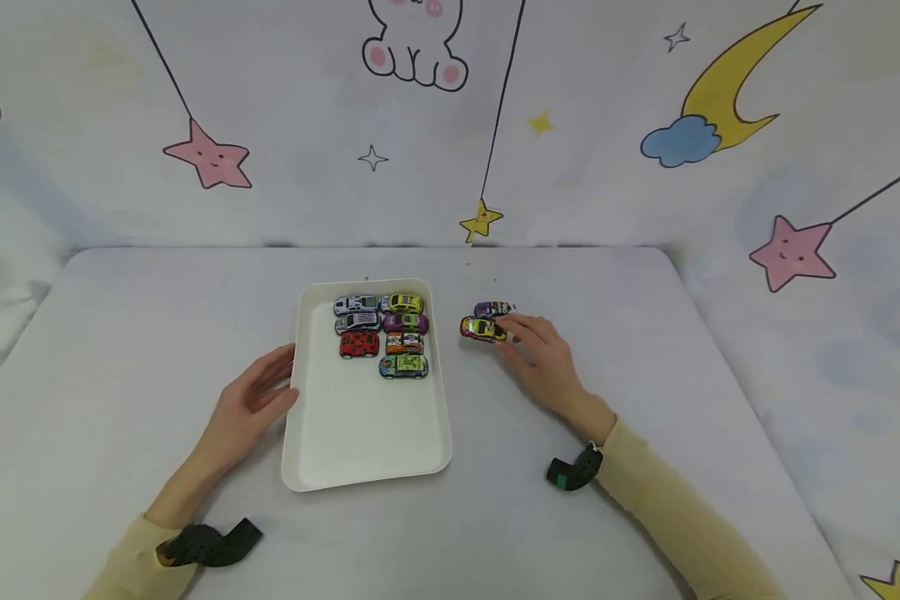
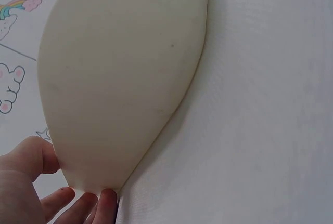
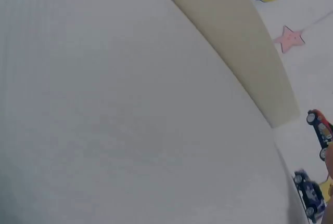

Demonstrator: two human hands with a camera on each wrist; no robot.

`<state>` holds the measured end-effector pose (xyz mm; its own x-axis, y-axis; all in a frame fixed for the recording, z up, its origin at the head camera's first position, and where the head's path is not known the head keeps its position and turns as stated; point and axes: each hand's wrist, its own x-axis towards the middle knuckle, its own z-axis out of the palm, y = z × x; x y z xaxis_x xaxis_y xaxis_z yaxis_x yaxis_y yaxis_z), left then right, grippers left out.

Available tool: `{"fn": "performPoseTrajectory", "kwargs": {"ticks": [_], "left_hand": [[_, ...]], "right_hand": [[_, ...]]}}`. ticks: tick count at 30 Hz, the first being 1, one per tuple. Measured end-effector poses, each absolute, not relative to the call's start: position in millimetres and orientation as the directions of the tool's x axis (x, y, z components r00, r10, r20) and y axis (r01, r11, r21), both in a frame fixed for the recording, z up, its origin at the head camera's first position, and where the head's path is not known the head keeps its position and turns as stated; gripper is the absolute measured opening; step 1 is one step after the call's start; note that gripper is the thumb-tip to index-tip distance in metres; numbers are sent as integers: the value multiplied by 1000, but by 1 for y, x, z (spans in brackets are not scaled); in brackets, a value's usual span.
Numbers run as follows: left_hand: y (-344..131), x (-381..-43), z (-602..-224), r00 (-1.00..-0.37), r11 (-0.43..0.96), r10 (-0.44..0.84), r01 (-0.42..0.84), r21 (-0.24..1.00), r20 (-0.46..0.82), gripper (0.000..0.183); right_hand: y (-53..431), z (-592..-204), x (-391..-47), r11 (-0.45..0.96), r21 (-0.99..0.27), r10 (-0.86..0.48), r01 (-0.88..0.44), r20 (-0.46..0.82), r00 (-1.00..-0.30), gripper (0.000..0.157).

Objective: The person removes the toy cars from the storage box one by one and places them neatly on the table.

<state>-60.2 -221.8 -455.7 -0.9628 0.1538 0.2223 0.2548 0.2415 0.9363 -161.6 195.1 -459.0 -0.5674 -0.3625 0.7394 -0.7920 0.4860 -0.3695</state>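
My left hand (image 1: 249, 408) rests against the left wall of a white tray (image 1: 367, 433), thumb and fingers touching its outer side. In the left wrist view, the fingertips (image 2: 106, 200) meet the tray's side (image 2: 125, 78). My right hand (image 1: 543, 362) pinches a yellow, red and black toy car (image 1: 483, 329) between thumb and fingers, to the right of the tray. Just behind that car is a purple and white toy car (image 1: 494, 309) on the table. At its right edge, the right wrist view shows the held toy car (image 3: 321, 130) above the purple one (image 3: 310, 195).
Several toy cars stand in two columns at the tray's far right, among them a red spotted one (image 1: 359, 344), an orange one (image 1: 405, 343) and a green and blue one (image 1: 403, 367). The white table (image 1: 585, 292) ends at a cartoon-printed backdrop (image 1: 300, 108).
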Motion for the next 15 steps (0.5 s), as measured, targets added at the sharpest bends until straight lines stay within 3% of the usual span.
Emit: {"fn": "performPoseTrajectory", "kwargs": {"ticks": [6, 15], "left_hand": [[-219, -62, -457, -962, 256, 153, 259, 931, 226, 57], [-222, -64, -458, -961, 244, 156, 262, 933, 229, 56]], "right_hand": [[210, -461, -165, 544, -392, -383, -742, 671, -635, 38], [209, -462, -165, 586, -404, -376, -702, 632, -677, 35]]}}
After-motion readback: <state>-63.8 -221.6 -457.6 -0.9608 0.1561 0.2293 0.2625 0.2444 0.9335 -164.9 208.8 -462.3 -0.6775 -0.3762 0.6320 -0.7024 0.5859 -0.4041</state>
